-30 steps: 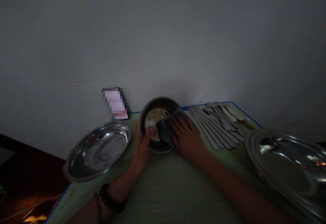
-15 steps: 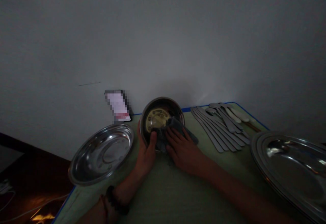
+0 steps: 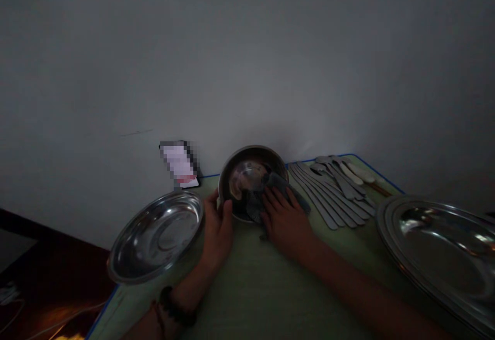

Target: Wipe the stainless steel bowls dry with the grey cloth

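Note:
A round stainless steel bowl [image 3: 248,174] is tipped on the table near the wall, its inside facing me. My left hand [image 3: 217,227] grips its left rim, thumb in front and fingers partly hidden behind. A grey cloth [image 3: 255,207] lies bunched inside the bowl's lower right and hangs over the rim. My right hand [image 3: 288,225] presses on this cloth with the fingers laid over it. Close to my left wrist, a wide shallow metal basin [image 3: 133,244] stands tilted.
On the right, metal cutlery [image 3: 328,195] lies fanned out, with white-handled pieces [image 3: 353,172] behind. Large metal basins [image 3: 436,262] are stacked at the right edge. A phone [image 3: 180,164] leans against the wall [image 3: 247,61]. The green table [image 3: 251,288] has a blue edge.
The bowl has shifted slightly right and turned to face me differently. My left thumb has moved from inside the bowl toward its left rim. My right hand and the cloth have moved slightly right.

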